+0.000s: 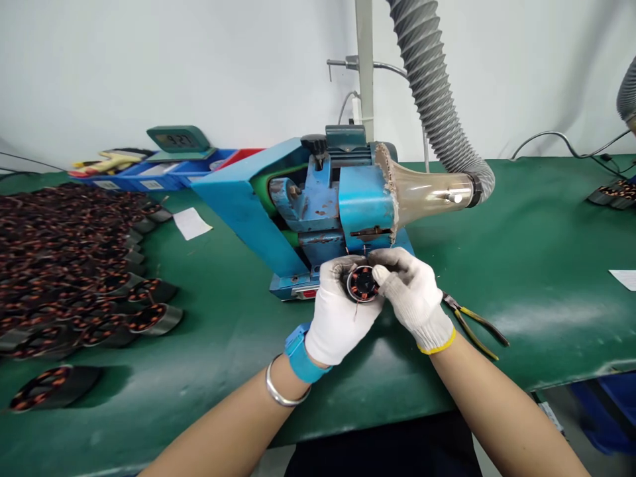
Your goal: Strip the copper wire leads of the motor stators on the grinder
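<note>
Both gloved hands meet in front of the blue belt-driven machine (365,199). My left hand (342,318) is closed round a motor stator (362,283), a round metal ring with copper windings and a black centre. From the other side my right hand (407,291) grips its edge with thumb and fingers. Thin wire ends stick out of the stator, one downward and others up toward the slot at the machine's front. Whether a wire touches the machine I cannot tell. Pliers (477,323) with yellow and black handles lie just right of my right wrist.
Many stators (64,265) crowd the left of the green table (223,371); one stator (54,387) lies apart nearer the front. A grey hose (430,79) joins the machine's clear funnel (432,192). Behind are blue bins (163,173) with a clock (179,139). A paper slip (191,223) lies left.
</note>
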Motion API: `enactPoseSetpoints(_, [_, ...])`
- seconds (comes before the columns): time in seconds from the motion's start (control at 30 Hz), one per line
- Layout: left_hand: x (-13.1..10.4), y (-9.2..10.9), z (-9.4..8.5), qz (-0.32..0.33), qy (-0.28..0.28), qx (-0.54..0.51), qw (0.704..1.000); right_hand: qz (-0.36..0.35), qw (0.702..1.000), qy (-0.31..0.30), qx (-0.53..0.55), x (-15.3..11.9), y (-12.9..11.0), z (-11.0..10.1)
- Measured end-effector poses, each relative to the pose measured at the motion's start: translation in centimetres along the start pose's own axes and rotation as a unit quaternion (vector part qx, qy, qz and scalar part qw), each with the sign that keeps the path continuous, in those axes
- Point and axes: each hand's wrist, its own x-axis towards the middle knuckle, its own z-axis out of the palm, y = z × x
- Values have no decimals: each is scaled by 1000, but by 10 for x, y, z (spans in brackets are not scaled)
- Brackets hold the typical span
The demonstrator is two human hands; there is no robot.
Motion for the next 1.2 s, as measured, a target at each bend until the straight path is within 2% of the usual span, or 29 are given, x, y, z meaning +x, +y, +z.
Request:
enactPoseSetpoints(0.1, [2,-1,0,4,-20,27,999,56,997,53,-11,3,1,0])
enactPoseSetpoints(0.17, [3,1,-1,1,-2,49,999,104,987,110,60,6,5,0])
enactPoseSetpoints(0.27, [2,6,-1,-28,9,60,998,121,960,193,161,10,12,1])
enactPoseSetpoints(0.33, [2,9,-1,-66,-9,25,997,138,965,168,148,9,12,2])
enactPoseSetpoints(0.47, [9,15,-4,-158,-57,-60,984,140,985,65,81,3,8,7])
enactPoseSetpoints(0.53, [16,18,-7,-177,-60,-55,981,129,986,54,87,2,5,9])
enactPoseSetpoints(0.67, [30,23,-13,-182,-68,-37,980,134,986,72,72,6,2,10])
enactPoseSetpoints(0.83, [41,26,-11,-161,-66,-28,984,128,984,102,72,16,-3,13])
enactPoseSetpoints(1.03, [44,27,-7,-149,-53,5,987,147,980,104,86,19,1,15])
enactPoseSetpoints(1.2, [42,29,-4,-147,-36,10,988,160,977,131,42,19,0,15])
